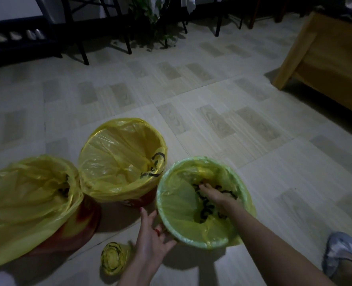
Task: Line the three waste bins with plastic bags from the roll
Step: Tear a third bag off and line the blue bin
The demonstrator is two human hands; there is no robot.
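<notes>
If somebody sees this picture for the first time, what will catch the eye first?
Three bins lined with bright yellow bags stand on the tiled floor: a red bin at left, another red one behind it, and a green bin at right. The right hand reaches into the green bin's bag while the left hand touches its rim. The bag roll lies in front.

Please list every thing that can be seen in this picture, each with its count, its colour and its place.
red bins: two, lined with yellow bags, floor left and middle.
green bin: one, yellow bag inside, floor right of the red ones.
bag roll: one, yellow with black print, on floor near the left hand.
wooden furniture: one, tan, upper right.
dark chairs: number unclear, black, far edge.
slipper: one, grey, lower right.
left hand: on the green bin's outer rim.
right hand: inside the green bin, on the bag.
</notes>
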